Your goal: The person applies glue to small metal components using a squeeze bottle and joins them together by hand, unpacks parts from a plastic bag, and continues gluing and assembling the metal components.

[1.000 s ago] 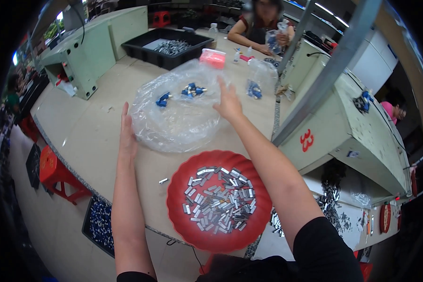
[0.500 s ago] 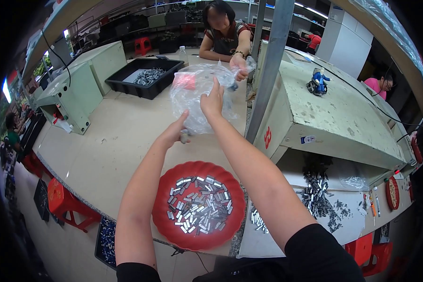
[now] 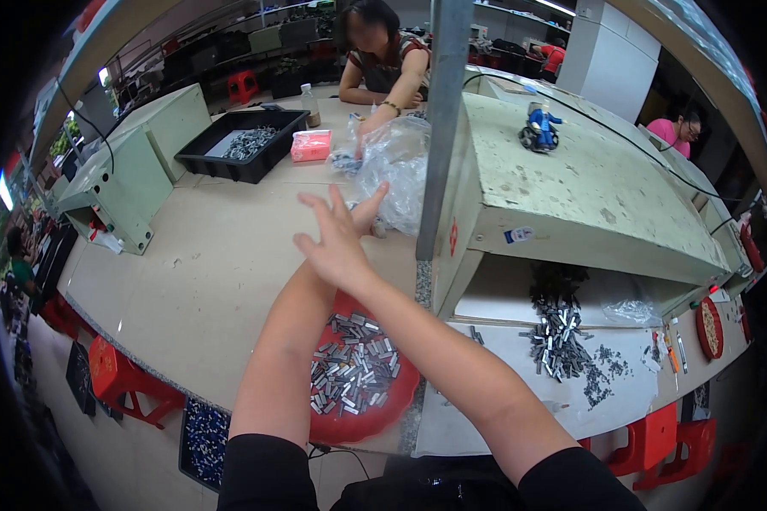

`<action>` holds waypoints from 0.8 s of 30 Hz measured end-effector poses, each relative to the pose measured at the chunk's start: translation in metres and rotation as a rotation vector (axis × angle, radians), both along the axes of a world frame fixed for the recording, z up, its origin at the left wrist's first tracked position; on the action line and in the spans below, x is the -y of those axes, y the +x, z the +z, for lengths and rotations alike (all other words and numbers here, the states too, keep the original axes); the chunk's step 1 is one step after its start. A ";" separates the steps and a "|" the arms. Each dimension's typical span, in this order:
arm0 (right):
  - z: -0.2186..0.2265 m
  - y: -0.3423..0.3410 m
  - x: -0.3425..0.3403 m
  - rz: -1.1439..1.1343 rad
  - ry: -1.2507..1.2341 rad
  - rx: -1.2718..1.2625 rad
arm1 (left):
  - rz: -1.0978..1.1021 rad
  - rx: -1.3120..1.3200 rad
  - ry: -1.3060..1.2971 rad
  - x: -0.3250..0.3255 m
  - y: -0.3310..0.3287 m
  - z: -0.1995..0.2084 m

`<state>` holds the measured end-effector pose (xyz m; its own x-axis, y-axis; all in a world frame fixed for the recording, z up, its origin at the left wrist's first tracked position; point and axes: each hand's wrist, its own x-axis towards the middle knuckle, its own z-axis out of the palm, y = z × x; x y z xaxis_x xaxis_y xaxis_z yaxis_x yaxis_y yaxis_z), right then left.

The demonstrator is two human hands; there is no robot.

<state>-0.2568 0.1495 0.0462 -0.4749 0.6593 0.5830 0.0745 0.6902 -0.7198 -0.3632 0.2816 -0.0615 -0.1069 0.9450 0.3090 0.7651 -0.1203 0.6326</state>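
A crumpled clear plastic bag (image 3: 400,166) rests on the table ahead, against the metal post. My left hand (image 3: 366,215) is at the bag's near left edge, its visible digit stretched out; its other fingers are mostly hidden. In front of my left wrist crosses my right hand (image 3: 337,241), fingers spread and nothing in them. A co-worker's hand (image 3: 365,136) reaches to the bag's far left side. Below my forearms, a red scalloped tray (image 3: 405,404) holds many small metal pieces (image 3: 358,366).
Left of the bag are a red-and-white packet (image 3: 312,146) and a black bin (image 3: 222,166) of metal parts. The post (image 3: 439,128) rises right of the bag. A pale green cabinet (image 3: 571,200) carries a small blue figure (image 3: 539,128); loose metal pieces (image 3: 561,336) lie under it.
The bag has gone down and to the right, uncovering the packet. My right hand has come off it and back, crossing my left wrist. The co-worker's hand has moved left and lower.
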 end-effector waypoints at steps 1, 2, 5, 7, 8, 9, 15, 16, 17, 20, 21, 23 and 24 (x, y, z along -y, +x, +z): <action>0.003 0.018 0.009 0.036 -0.002 -0.030 | -0.081 0.455 -0.273 -0.003 0.016 0.014; 0.005 0.034 0.018 0.073 -0.006 -0.061 | -0.150 0.903 -0.563 -0.003 0.031 0.026; 0.024 0.086 0.068 0.375 -0.136 -0.023 | 0.155 0.643 -0.454 0.040 0.033 0.076; 0.030 0.125 0.102 0.475 -0.152 0.055 | 0.121 0.439 -0.320 0.060 0.010 0.079; 0.030 0.148 0.114 0.527 -0.160 0.068 | 0.120 0.434 -0.337 0.073 0.019 0.083; 0.033 0.176 0.127 0.568 -0.164 0.083 | 0.102 0.523 -0.278 0.092 0.036 0.097; 0.052 0.302 0.201 0.377 0.311 -0.686 | -0.171 1.346 -0.172 0.235 0.080 0.106; 0.052 0.309 0.224 0.248 0.336 -0.973 | -0.230 1.354 -0.187 0.251 0.101 0.107; 0.069 0.322 0.236 0.416 0.441 -1.077 | -0.324 1.309 -0.196 0.264 0.129 0.114; 0.056 0.334 0.246 0.742 0.524 -1.060 | -0.552 1.549 -0.185 0.309 0.170 0.096; 0.052 0.344 0.252 0.766 0.465 -1.050 | -0.645 1.663 -0.191 0.319 0.187 0.089; 0.046 0.359 0.253 0.794 0.411 -1.030 | -0.751 1.635 -0.135 0.334 0.222 0.077; 0.042 0.370 0.250 0.785 0.476 -0.895 | -0.853 1.607 -0.101 0.340 0.242 0.072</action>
<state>0.1133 -0.1009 0.0881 0.0383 0.0216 0.9990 -0.8476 0.5303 0.0210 -0.1212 -0.0586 0.0104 0.2580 0.9007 0.3494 -0.7692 -0.0274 0.6385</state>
